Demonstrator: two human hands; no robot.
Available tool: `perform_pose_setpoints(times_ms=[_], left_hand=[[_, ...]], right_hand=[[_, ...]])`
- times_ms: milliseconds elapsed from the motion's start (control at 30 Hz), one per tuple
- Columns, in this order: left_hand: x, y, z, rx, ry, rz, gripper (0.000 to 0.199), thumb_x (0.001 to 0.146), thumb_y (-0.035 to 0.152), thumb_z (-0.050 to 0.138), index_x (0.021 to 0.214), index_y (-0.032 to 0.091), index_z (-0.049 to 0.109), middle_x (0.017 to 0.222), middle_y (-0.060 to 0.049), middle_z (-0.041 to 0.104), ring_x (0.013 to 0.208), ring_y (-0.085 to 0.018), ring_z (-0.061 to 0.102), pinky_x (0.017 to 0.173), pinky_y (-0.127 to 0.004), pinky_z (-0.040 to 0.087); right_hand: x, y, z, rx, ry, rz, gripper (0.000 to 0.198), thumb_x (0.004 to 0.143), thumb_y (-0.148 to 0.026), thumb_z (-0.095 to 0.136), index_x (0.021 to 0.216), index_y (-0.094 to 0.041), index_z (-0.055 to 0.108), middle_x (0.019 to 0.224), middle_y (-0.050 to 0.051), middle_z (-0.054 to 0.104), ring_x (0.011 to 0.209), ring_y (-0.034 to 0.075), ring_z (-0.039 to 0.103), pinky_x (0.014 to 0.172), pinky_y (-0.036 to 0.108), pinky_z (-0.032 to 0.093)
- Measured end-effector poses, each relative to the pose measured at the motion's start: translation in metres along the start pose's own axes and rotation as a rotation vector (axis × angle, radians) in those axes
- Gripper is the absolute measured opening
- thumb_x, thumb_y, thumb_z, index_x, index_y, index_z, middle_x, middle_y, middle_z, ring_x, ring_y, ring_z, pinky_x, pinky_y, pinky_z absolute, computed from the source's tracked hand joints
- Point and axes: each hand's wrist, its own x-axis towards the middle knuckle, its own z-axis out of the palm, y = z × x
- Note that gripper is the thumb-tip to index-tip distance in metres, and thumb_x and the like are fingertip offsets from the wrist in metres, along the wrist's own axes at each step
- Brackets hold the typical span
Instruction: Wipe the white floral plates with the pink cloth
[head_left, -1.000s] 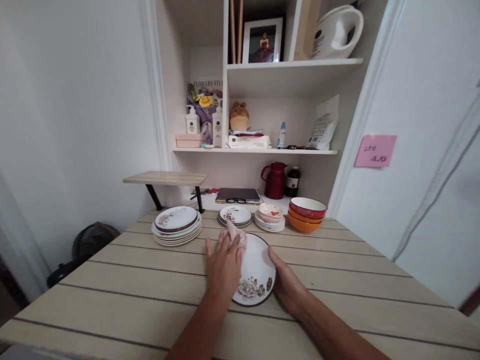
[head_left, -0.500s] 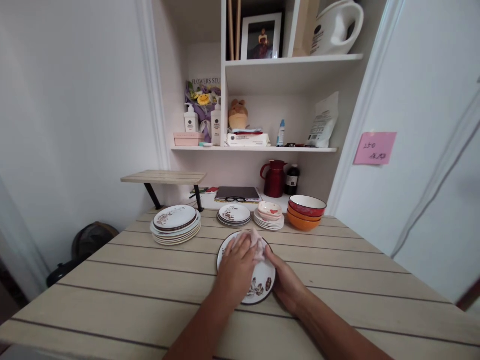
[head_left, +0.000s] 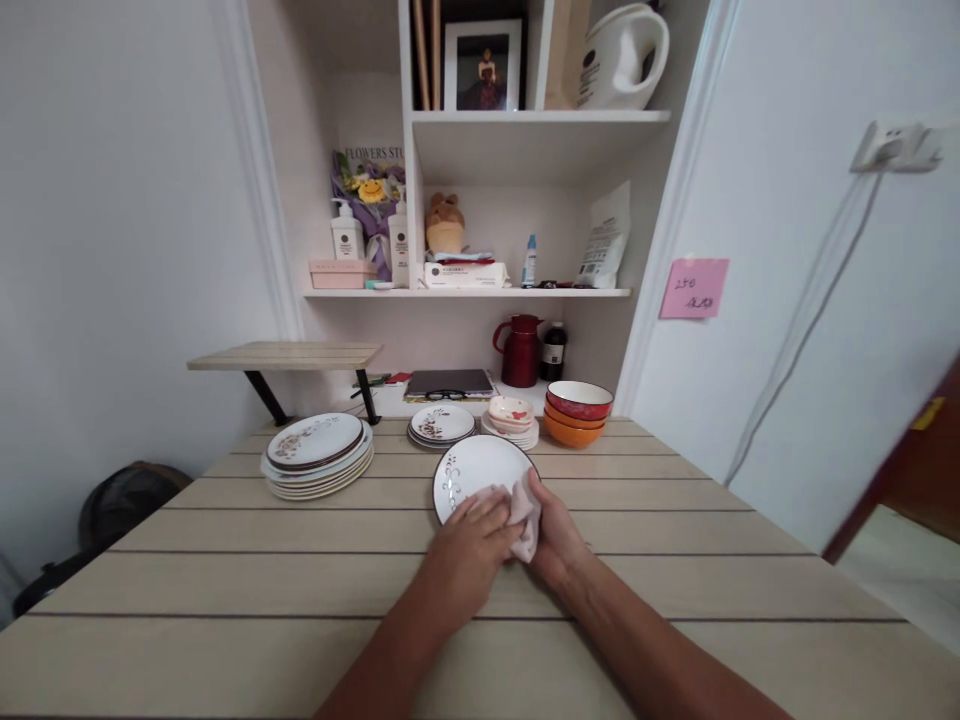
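A white plate [head_left: 487, 465] with a dark rim and a brown pattern is in front of me, above the wooden table. My right hand [head_left: 556, 535] grips its right edge, thumb on top. A pale pink cloth [head_left: 528, 515] is bunched on the plate's near right part. Lying over it, my left hand [head_left: 466, 560] presses the cloth onto the plate with its fingers together. The near rim is hidden by the hands and the cloth.
Behind stand a stack of large plates [head_left: 319, 445], smaller patterned plates [head_left: 442, 424], small dishes [head_left: 511, 414] and red and orange bowls [head_left: 577, 415]. A raised wooden shelf [head_left: 289, 353] is at the back left, a red jug [head_left: 521, 352] at the back.
My left hand has moved the cloth from the plate's far part to its near right part. The plate has turned, its pattern now showing at the left. The view has swung right.
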Motion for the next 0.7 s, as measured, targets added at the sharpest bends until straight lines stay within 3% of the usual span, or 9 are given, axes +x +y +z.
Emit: perform_pose_setpoints(times_ms=[300,567,700], left_hand=[[-0.001,-0.005,-0.019,0.119,0.027,-0.046,0.035,0.090,0.017,0.048,0.121,0.028,0.058,0.131,-0.001,0.059,0.132,-0.015,0.042,0.114,-0.038,0.026],[-0.004,-0.015,-0.029,0.253,0.133,-0.235,0.034,0.091,0.018,0.046,0.120,0.027,0.059,0.135,-0.005,0.055,0.130,-0.021,0.045,0.113,-0.049,0.026],[-0.006,-0.022,-0.033,0.329,0.242,-0.350,0.037,0.092,0.018,0.043,0.126,0.025,0.056,0.133,-0.007,0.056,0.127,-0.022,0.048,0.113,-0.051,0.026]], right_hand=[[0.003,-0.022,-0.007,0.121,0.084,-0.147,0.062,0.087,-0.051,0.047,0.134,-0.012,0.047,0.119,0.015,0.066,0.111,0.028,0.061,0.100,0.047,0.042],[-0.002,-0.021,-0.004,0.047,0.103,-0.228,0.063,0.084,-0.050,0.054,0.135,-0.014,0.047,0.119,0.014,0.067,0.112,0.030,0.060,0.100,0.049,0.042],[-0.007,-0.019,-0.003,-0.027,0.126,-0.168,0.061,0.082,-0.055,0.055,0.129,-0.016,0.053,0.114,0.014,0.069,0.109,0.032,0.062,0.098,0.055,0.042]])
